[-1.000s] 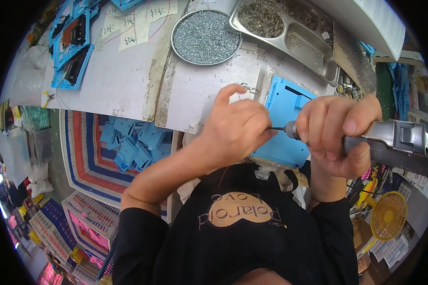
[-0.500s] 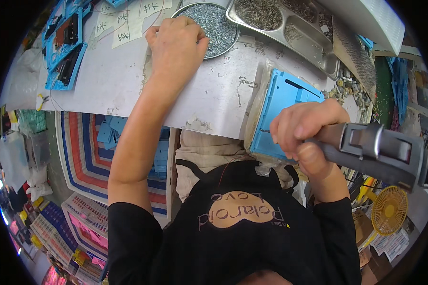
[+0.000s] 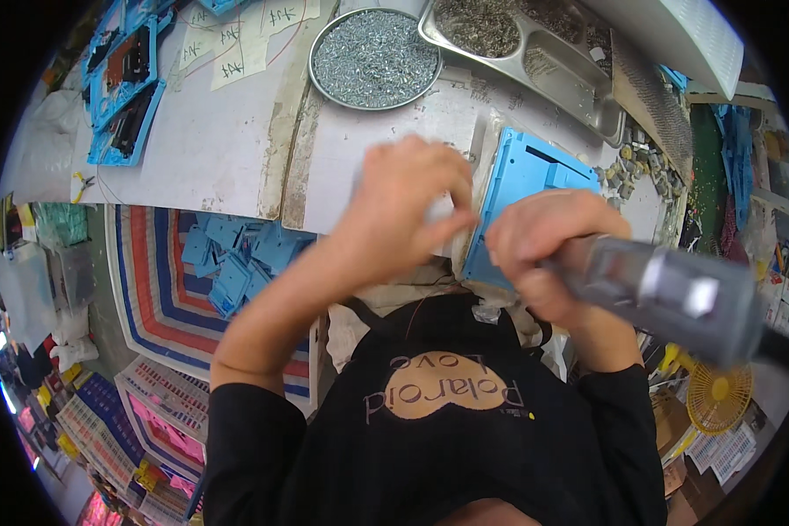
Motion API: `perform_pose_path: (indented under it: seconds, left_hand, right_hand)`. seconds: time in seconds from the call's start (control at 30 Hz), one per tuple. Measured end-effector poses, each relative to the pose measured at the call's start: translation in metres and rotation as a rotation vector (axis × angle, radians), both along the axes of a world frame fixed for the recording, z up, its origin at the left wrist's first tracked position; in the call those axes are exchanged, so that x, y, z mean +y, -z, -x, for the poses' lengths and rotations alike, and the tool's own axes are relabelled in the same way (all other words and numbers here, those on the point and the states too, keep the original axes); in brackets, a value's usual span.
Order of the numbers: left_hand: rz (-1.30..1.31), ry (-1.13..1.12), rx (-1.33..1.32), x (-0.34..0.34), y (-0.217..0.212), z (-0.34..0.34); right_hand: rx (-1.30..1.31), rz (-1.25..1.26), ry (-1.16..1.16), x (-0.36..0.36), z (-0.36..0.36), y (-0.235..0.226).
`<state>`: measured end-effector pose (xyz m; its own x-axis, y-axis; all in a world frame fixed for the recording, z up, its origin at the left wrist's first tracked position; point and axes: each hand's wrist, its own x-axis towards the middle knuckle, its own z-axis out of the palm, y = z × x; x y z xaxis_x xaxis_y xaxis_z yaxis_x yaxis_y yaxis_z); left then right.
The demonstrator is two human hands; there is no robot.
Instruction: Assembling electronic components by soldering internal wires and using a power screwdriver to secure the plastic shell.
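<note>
My right hand (image 3: pixel 552 245) is wrapped round a grey and black electric screwdriver (image 3: pixel 666 294), its rear end toward the right edge and blurred by motion. Under and beside that hand lies a light blue plastic panel (image 3: pixel 522 175), partly covered by my fingers. My left hand (image 3: pixel 412 202) hangs over the table's near edge, just left of the panel. Its thumb and forefinger curve together in a pinch; blur hides anything small between them. Behind it, a round metal dish (image 3: pixel 375 61) holds a heap of small silvery screws.
A steel compartment tray (image 3: pixel 579 96) with small metal parts sits at the far right, near scattered grey pieces (image 3: pixel 644 171). Blue casings with black parts (image 3: pixel 127 114) lie far left. A striped bag (image 3: pixel 162 298) with blue pieces stands below the table. A yellow fan (image 3: pixel 719 386) is at right.
My left hand has left the screw dish and moved right and nearer me, toward the blue panel. The screwdriver's rear end has tipped slightly downward in my right hand.
</note>
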<state>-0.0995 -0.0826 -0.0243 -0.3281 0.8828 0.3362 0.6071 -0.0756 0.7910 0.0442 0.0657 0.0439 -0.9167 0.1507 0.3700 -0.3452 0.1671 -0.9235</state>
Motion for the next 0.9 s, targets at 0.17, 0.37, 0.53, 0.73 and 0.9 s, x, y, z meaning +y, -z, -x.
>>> perform_pose_path:
  seconds: [0.17,0.37,0.53,0.73,0.9]
  left_hand:
    - [-0.108,-0.056,0.12,-0.016,0.002,-0.039]
    - [-0.206,-0.089,0.132,-0.013,0.005,-0.047]
    - [-0.16,-0.005,0.224,-0.017,0.003,-0.045]
    - [0.076,0.278,0.156,-0.011,-0.014,-0.028]
    - [0.159,0.22,0.223,-0.009,-0.004,-0.039]
  right_hand:
    - [0.07,0.322,-0.079,0.008,-0.003,-0.032]
    - [0.123,0.346,-0.056,0.001,-0.008,-0.028]
    - [0.083,0.369,-0.002,-0.006,-0.015,-0.023]
    - [-0.006,0.397,-0.015,-0.015,-0.033,-0.006]
    - [0.13,0.137,0.007,-0.031,-0.025,0.011]
